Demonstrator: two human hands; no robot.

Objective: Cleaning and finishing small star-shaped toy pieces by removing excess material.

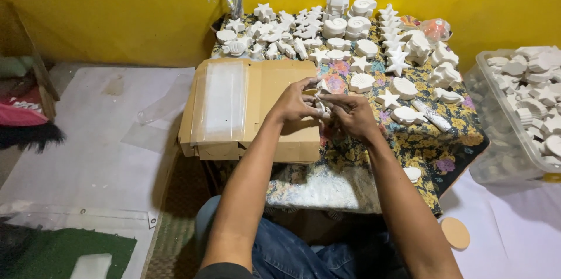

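Observation:
My left hand [297, 104] and my right hand [352, 114] meet over the low table, both pinching a small white plaster piece [322, 105] between the fingertips. The piece is mostly hidden by my fingers. Just left of my hands lies a flat cardboard stack [274, 83] with clear plastic bags [224, 101] on top. Beyond my hands the flowered tablecloth [421, 141] carries many white plaster figures [327, 33]: stars, shells and round pieces.
A clear plastic bin [497, 156] full of white figures stands at the right. A glass with brushes [235, 0] sits at the table's back left by the yellow wall. Plastic sheets [87, 150] cover the floor on the left. A round tan disc [455, 233] lies at my right knee.

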